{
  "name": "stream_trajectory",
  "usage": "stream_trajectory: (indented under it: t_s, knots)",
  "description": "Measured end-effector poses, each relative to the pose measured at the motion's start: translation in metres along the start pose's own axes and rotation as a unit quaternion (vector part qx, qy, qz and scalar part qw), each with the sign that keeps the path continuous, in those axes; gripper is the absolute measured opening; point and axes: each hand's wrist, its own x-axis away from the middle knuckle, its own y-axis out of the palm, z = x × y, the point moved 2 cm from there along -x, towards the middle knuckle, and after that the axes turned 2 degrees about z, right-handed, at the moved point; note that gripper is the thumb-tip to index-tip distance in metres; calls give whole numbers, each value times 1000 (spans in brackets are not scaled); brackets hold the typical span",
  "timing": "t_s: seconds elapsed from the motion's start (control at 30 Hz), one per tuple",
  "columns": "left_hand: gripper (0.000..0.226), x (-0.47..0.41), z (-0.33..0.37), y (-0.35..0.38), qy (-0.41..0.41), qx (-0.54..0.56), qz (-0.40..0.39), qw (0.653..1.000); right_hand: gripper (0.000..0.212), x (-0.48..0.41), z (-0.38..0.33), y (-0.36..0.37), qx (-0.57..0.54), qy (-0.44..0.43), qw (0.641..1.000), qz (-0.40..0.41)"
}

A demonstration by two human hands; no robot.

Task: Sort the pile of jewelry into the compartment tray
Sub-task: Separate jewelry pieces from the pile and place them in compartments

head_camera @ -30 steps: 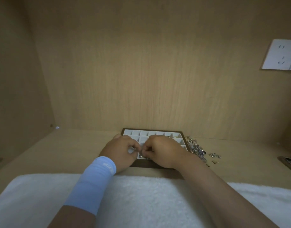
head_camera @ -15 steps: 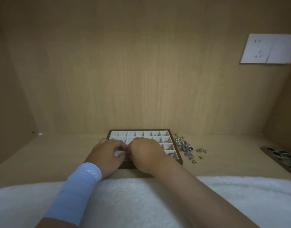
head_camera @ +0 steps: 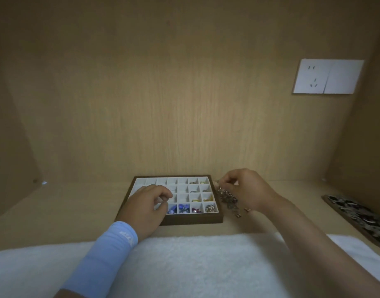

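In the head view, the left part of the compartment tray is hidden under the left hand. The fingers are curled with the thumb close to the forefinger; whether anything is held cannot be told. A white logo is seen on the blue sleeve, too blurred to be read. A second tray is cut off at the right edge, its contents smeared. The compartment tray is set on the bench with its long axis running left to right. The pile of jewelry is strung from near to far just beside the tray's right rim. The pile's far end is pinched by the curled fingertips of the right hand.
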Motion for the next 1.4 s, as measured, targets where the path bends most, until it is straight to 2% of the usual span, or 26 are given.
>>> stream_trajectory:
  t_s: [0.1,0.23,0.37,0.63,0.77,0.9,1.07,1.2,1.3,1.4]
  knots:
    - [25,-4,17,12,15,-2,-15,1000,17,11,36,-9,6,36,999,-10]
    - [22,-15,51,33,79,-22,-33,996,30,23,66,-11,0,44,998,-50]
    - [24,-29,88,61,154,-50,-62,985,26,25,74,-7,-6,40,996,-80]
    - [24,-42,121,106,205,-134,-123,962,13,25,81,-6,-28,25,996,-77]
    - [20,-42,113,111,192,-122,-125,966,7,20,84,-2,-49,28,997,-56]
    - [18,-41,103,110,172,-79,-114,975,19,19,83,1,-131,34,990,-39]
    - [16,-49,96,98,109,50,-42,992,4,22,74,0,-260,71,963,4]
    - [21,-49,92,91,23,195,-63,978,8,24,58,2,-352,83,932,8]
    - [16,-48,93,89,2,233,-42,971,10,25,45,8,-384,87,919,7]
    - [8,-50,89,88,-7,255,-12,967,11,25,39,14,-409,97,906,39]
